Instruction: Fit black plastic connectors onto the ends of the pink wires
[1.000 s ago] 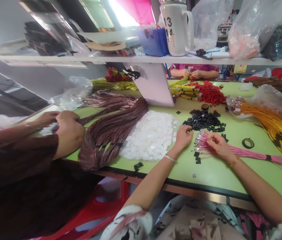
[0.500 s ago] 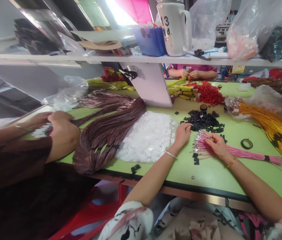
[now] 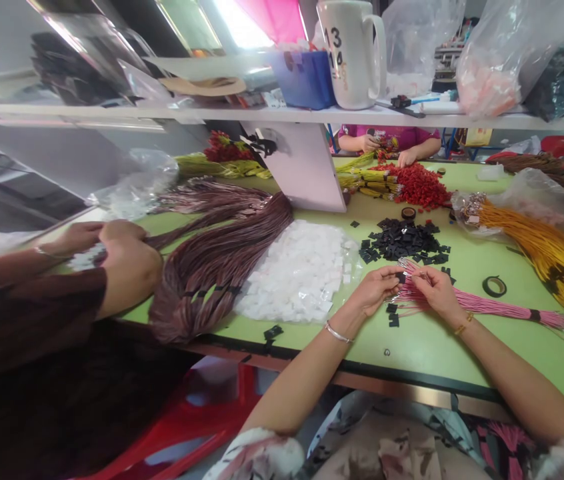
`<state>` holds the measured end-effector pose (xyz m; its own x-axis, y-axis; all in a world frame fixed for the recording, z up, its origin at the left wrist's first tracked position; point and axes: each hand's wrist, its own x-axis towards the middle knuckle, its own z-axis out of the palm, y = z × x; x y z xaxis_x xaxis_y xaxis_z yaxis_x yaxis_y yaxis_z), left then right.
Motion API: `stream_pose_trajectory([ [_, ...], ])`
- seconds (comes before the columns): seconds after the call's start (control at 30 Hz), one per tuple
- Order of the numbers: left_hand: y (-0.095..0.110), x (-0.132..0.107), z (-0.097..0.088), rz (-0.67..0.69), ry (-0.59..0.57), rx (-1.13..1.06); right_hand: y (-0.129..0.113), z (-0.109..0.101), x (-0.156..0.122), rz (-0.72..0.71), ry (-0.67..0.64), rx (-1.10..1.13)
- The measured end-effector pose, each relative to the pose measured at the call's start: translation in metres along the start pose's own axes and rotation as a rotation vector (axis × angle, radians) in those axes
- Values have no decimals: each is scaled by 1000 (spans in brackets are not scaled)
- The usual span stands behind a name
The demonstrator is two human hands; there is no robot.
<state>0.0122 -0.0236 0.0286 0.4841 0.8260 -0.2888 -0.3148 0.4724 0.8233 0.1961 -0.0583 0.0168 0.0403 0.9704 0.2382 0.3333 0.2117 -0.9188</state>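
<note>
mug (image 3: 355,73): "13", "14" | left fingers (image 3: 389,271): black piece (image 3: 402,278) | right fingers (image 3: 425,277): pink wires (image 3: 497,305)

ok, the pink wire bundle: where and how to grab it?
Likely best at the black band, from above, pinching across the pink wire bundle. It lies flat along the green table and is gathered narrow there, while the opposite, metal-tipped end splays out by the left hand and right hand.

A white mug (image 3: 349,60) stands beside a blue bin (image 3: 307,80) on the shelf (image 3: 242,115), with red pieces (image 3: 422,185) heaped below.
</note>
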Motion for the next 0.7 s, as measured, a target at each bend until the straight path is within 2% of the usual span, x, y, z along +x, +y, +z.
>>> stream_pose_trajectory([
  [0.13,-2,-2,0,31,8,34,-2,-1,0,7,-6,-5],
  [0.23,-6,-2,-1,60,62,81,-5,-1,0,16,-25,4],
  [0.43,-10,-1,1,108,98,-29,-6,0,-2,22,-26,11],
  [0.7,-12,-1,-2,155,131,-49,-9,-1,-3,23,-54,32],
])
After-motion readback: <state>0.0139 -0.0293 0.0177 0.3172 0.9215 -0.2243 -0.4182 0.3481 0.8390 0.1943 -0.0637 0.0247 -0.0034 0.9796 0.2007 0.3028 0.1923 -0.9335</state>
